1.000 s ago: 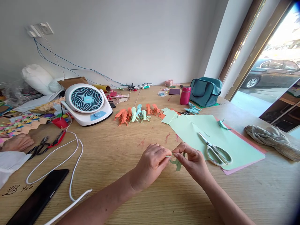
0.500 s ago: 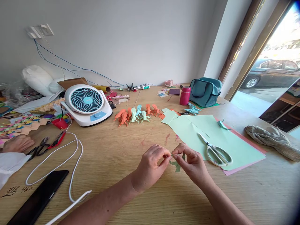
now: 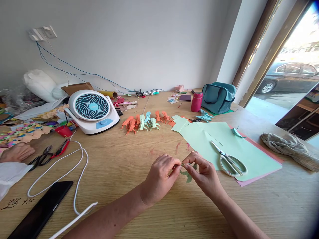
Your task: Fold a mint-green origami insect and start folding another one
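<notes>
A small green folded paper figure (image 3: 188, 177) hangs between my two hands above the table. My left hand (image 3: 163, 177) pinches a thin tip of it between thumb and forefinger. From the other side my right hand (image 3: 201, 172) grips its body, covering part of the figure. The fingertips of both hands nearly meet. Right of my hands, white-handled scissors (image 3: 231, 162) lie on a sheet of light green paper (image 3: 259, 152). Beyond my hands stand several finished folded paper figures (image 3: 142, 122) in orange, green and blue.
A white fan (image 3: 94, 111) stands at the back left, its white cable (image 3: 84, 156) looping forward. A black phone (image 3: 42, 212) lies front left. Another person's hand (image 3: 17, 152) rests beside black scissors (image 3: 43, 158). A pink bottle (image 3: 196, 102) and teal bag (image 3: 219, 98) are at the back right.
My left fingertips have drawn very slightly left from my right fingertips, showing a bit more of the paper tip. The other person's hand at the left has shifted slightly.
</notes>
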`<state>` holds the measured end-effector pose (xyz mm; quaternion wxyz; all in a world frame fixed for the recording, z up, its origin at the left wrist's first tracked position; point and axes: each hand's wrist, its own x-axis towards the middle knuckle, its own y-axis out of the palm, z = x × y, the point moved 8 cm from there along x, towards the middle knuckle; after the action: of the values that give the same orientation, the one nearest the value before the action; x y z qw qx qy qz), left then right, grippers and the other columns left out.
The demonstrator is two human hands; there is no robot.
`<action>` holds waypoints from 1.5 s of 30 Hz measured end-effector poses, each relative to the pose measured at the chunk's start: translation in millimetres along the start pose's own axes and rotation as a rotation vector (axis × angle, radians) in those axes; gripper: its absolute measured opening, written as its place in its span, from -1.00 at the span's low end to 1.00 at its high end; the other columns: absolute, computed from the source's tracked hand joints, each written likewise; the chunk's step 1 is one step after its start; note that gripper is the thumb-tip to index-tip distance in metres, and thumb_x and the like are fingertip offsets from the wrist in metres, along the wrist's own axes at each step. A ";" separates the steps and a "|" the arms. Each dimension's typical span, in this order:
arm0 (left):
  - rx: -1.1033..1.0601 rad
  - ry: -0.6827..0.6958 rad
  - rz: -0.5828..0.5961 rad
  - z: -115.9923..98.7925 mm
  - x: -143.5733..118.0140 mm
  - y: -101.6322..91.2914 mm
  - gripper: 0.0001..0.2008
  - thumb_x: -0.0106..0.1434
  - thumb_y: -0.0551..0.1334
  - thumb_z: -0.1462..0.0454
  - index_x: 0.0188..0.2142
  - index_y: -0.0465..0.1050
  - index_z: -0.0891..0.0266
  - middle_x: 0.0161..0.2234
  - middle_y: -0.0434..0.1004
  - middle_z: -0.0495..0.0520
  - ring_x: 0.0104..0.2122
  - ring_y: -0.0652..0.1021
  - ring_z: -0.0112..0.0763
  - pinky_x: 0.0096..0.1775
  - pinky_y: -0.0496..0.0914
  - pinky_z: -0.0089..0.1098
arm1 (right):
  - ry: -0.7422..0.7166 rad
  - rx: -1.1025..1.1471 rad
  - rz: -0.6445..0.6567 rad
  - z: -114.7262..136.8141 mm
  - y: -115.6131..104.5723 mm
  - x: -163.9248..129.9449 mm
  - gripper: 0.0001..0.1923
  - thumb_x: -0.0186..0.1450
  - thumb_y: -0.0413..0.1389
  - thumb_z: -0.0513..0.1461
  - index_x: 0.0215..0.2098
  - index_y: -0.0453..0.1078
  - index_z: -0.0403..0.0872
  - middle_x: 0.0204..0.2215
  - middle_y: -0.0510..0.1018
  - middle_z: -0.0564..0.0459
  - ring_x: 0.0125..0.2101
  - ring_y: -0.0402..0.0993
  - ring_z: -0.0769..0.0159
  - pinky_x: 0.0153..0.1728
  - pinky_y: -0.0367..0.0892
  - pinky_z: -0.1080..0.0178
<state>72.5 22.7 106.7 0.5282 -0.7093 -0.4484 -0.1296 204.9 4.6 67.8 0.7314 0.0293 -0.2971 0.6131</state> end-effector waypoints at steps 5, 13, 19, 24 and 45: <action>-0.057 -0.044 0.024 4.9 -2.3 3.1 -0.88 0.30 0.18 0.44 -0.27 0.34 0.20 -0.40 0.46 -0.05 -0.36 0.48 -0.45 -0.24 0.37 -0.44 | 0.052 0.021 0.019 -6.7 0.3 -1.4 -0.85 0.37 0.12 -0.16 -0.38 0.40 0.01 -0.46 0.40 0.12 -0.35 0.29 0.26 -0.25 0.17 0.19; -0.197 -0.131 0.058 12.9 -1.2 6.6 -0.83 0.27 0.18 0.46 -0.21 0.36 0.19 -0.33 0.51 -0.05 -0.31 0.53 -0.51 -0.21 0.39 -0.52 | 0.040 0.002 0.031 -5.1 0.7 -2.0 -0.77 0.43 0.01 -0.11 -0.36 0.31 -0.01 -0.44 0.37 0.11 -0.37 0.28 0.28 -0.29 0.19 0.21; -0.188 -0.110 0.035 14.4 0.3 3.4 -0.88 0.29 0.18 0.43 -0.23 0.37 0.19 -0.35 0.51 -0.04 -0.33 0.54 -0.49 -0.22 0.40 -0.49 | 0.084 0.048 0.009 -12.7 -1.5 -2.0 -0.79 0.39 0.07 -0.09 -0.32 0.42 -0.01 -0.42 0.43 0.08 -0.34 0.33 0.25 -0.24 0.24 0.18; -0.178 0.007 0.046 9.8 3.2 1.9 -0.79 0.29 0.15 0.48 -0.15 0.39 0.18 -0.29 0.53 0.00 -0.28 0.55 -0.46 -0.20 0.42 -0.47 | 0.144 0.162 0.018 -17.2 -1.8 -0.8 -0.72 0.36 0.10 -0.02 -0.36 0.43 -0.03 -0.46 0.39 0.08 -0.40 0.31 0.27 -0.34 0.25 0.21; -0.118 0.182 -0.003 0.8 4.2 -8.1 -0.85 0.32 0.16 0.45 -0.22 0.40 0.18 -0.34 0.56 0.02 -0.32 0.52 -0.42 -0.22 0.42 -0.36 | 0.279 0.383 0.145 -29.5 14.5 -4.9 -0.71 0.30 0.18 0.00 -0.37 0.46 -0.05 -0.50 0.36 0.11 -0.45 0.28 0.33 -0.41 0.25 0.25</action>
<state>68.4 25.8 114.2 0.5237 -0.7240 -0.3911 -0.2205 203.0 15.9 36.6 0.7004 0.0611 -0.0727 0.7074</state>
